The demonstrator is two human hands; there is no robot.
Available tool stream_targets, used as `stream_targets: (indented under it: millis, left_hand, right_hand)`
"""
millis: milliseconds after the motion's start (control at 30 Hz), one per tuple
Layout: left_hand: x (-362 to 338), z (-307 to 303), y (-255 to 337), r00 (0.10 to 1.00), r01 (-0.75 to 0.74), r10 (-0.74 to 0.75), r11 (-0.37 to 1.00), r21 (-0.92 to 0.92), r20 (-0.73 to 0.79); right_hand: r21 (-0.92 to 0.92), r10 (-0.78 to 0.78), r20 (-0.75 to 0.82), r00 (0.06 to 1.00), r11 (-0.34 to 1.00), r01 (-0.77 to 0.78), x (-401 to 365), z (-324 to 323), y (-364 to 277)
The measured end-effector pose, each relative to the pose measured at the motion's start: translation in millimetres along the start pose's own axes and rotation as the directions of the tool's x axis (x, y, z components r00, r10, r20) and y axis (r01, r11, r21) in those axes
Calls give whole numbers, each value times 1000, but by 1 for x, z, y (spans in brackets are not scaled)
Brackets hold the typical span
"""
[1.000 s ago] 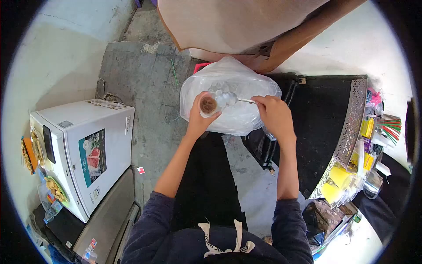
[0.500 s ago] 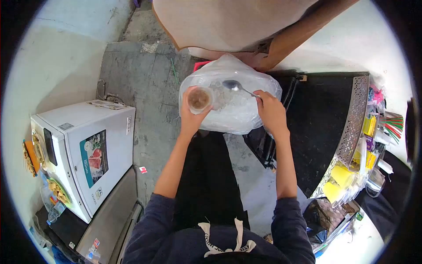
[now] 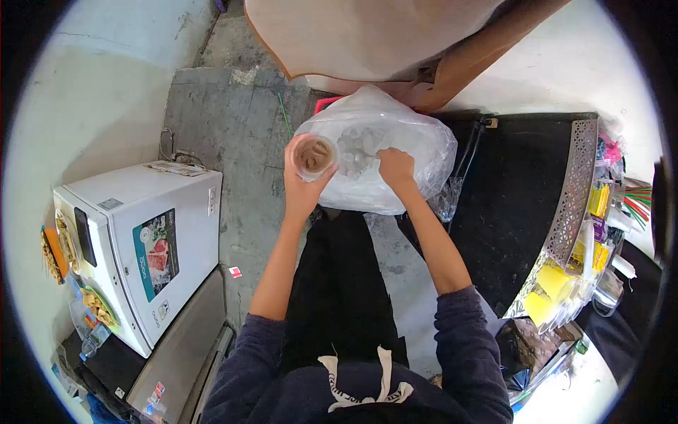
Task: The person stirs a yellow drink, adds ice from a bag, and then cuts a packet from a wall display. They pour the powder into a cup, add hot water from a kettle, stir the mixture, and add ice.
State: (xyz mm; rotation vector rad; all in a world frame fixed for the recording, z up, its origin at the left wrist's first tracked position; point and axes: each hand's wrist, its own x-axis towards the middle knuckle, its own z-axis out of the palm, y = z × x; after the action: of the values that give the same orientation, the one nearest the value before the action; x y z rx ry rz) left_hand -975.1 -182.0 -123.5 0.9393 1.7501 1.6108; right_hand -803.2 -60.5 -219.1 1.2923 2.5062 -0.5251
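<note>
My left hand (image 3: pixel 300 189) is wrapped round a clear plastic cup (image 3: pixel 314 156) of brown drink, held at the left side of a big clear plastic bag (image 3: pixel 427 145). Ice pieces (image 3: pixel 357 143) lie in the bag's open middle. Over the bag, my right hand (image 3: pixel 397 169) is closed round the handle of a metal spoon (image 3: pixel 372 155). The spoon's bowl is down among the ice and mostly hidden.
To the left stands a white fridge (image 3: pixel 152 247). A black-topped table (image 3: pixel 522 198) is on the right, with cups and yellow packs (image 3: pixel 554 283) along its outer side. Brown cloth (image 3: pixel 374 42) hangs beyond the bag. A bit of red container (image 3: pixel 325 104) shows behind it.
My right hand has moved left and slightly down, taking the spoon from above the bag into the ice. The cup in my left hand has shifted slightly left.
</note>
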Motion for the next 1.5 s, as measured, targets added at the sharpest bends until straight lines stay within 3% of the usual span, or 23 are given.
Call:
stream_targets:
  millis: [100, 167, 300, 367, 500, 567, 667, 800, 900, 1100, 1167, 1233, 1333, 1500]
  left_hand:
    - [0, -2, -1, 1000, 0, 0, 1000, 11, 4]
    - [-2, -1, -4, 1000, -2, 2, 1000, 14, 4]
    - [-4, 0, -3, 1000, 22, -22, 1000, -6, 2]
    - [-4, 1, -1, 1000, 19, -19, 1000, 10, 9]
    - [-5, 2, -4, 1000, 6, -5, 1000, -12, 19]
    - [-5, 3, -5, 1000, 15, -15, 1000, -25, 19]
    - [-6, 4, -6, 1000, 15, -14, 1000, -24, 15]
    - [-7, 2, -6, 1000, 16, -16, 1000, 15, 13]
    - [-8, 1, -5, 999, 41, -41, 999, 12, 5]
    - [-9, 0, -6, 999, 34, -34, 999, 0, -22]
    - [-9, 0, -9, 999, 41, -41, 999, -31, -23]
    - [-9, -1, -20, 999, -18, 17, 999, 43, 35]
    - [-10, 4, -24, 999, 17, -15, 999, -33, 52]
    - [-12, 14, -32, 997, -3, 2, 1000, 18, 75]
  right_hand:
    - [32, 71, -31, 997, 997, -70, -3, 11, 6]
    - [82, -8, -4, 1000, 997, 8, -5, 14, 14]
    - [38, -15, 59, 998, 999, 13, -6, 7, 10]
    - [-84, -64, 12, 998, 994, 65, -7, 5, 8]
    - [-108, -120, -130, 984, 988, 106, -8, 18, 6]
    - [-24, -35, 3, 999, 999, 36, -10, 21, 0]
    - [107, -26, 62, 998, 994, 19, -10, 23, -6]
    - [213, 3, 32, 999, 977, -10, -10, 30, -5]
    - [225, 1, 101, 995, 974, -24, -11, 20, -4]
    - [223, -35, -53, 998, 974, 46, -17, -6, 0]
    - [160, -51, -194, 980, 984, 83, -24, -21, 4]
    - [146, -54, -231, 971, 985, 89, -32, -42, 9]
    - [123, -54, -283, 957, 988, 92, -47, -85, 11]
    - [133, -35, -368, 929, 987, 90, -76, -149, -1]
